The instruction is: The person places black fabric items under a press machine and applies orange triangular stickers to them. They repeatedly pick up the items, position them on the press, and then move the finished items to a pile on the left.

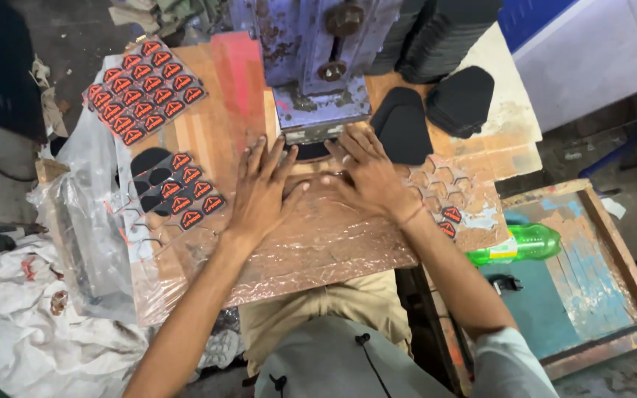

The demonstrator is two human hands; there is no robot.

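At the far middle of the worktable [348, 258], under the press head [318, 110], a dark flat piece [310, 152] is lying just beyond both hands; the left hand [259, 193] and right hand [369, 175] are pressing flat, fingers spread, gripping nothing, about equally near.

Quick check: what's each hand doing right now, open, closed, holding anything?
Left hand: open, fingers spread, flat on the work board, gripping nothing.
Right hand: open, flat on the board, fingertips at the black piece under the press.
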